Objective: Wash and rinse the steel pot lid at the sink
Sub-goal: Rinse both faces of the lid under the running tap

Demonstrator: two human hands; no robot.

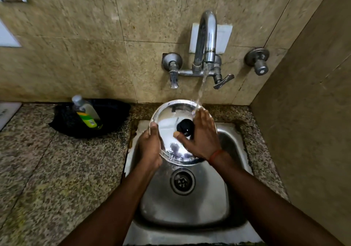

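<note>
The round steel pot lid (pixel 169 116) with a black knob (pixel 185 126) is held tilted over the steel sink (pixel 182 204), its top side facing me. My left hand (pixel 151 148) grips the lid's left rim. My right hand (pixel 201 137) lies flat on the lid's right half, fingers spread beside the knob. Water runs from the wall tap (pixel 208 36) and strikes the lid's upper right edge by my right fingertips.
A bottle of green dish liquid (pixel 86 113) lies in a black tray (pixel 112 112) on the granite counter (pixel 57 169) left of the sink. Tap handles (pixel 173 78) stick out from the tiled wall. A side wall (pixel 313 131) closes the right.
</note>
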